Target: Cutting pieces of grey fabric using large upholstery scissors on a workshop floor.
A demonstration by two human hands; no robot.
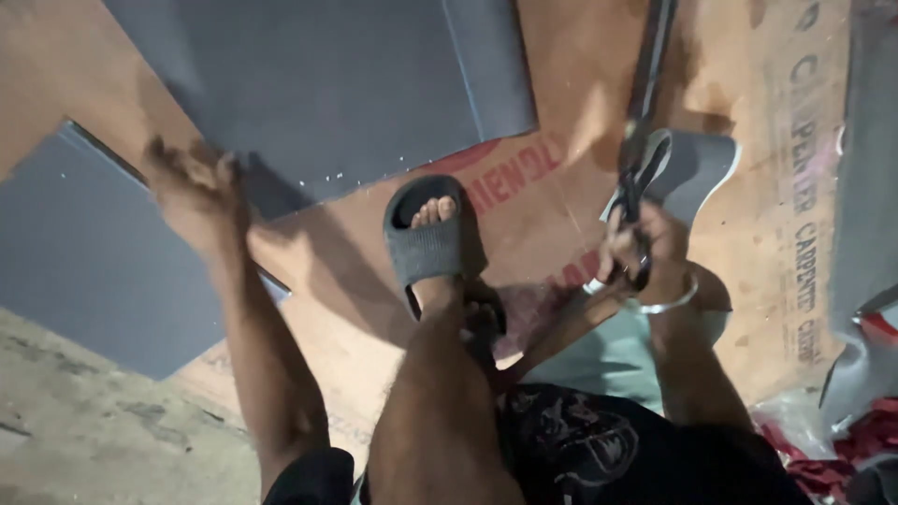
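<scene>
My left hand [192, 187] presses down on the near edge of a large dark grey sheet [327, 84] lying on a plywood board [543, 187]. My right hand [641, 245] grips the handles of long black shears [644, 122] that point away from me. A curved grey offcut [697, 164] lies beside the blades. My foot in a dark grey slide sandal [430, 238] rests on the plywood between both hands. A metal bangle circles my right wrist.
A second grey sheet [84, 262] lies at the left, partly over bare concrete floor [94, 430]. Another grey panel [870, 140] runs along the right edge. Red and grey scraps with clear plastic [842, 430] pile at the lower right.
</scene>
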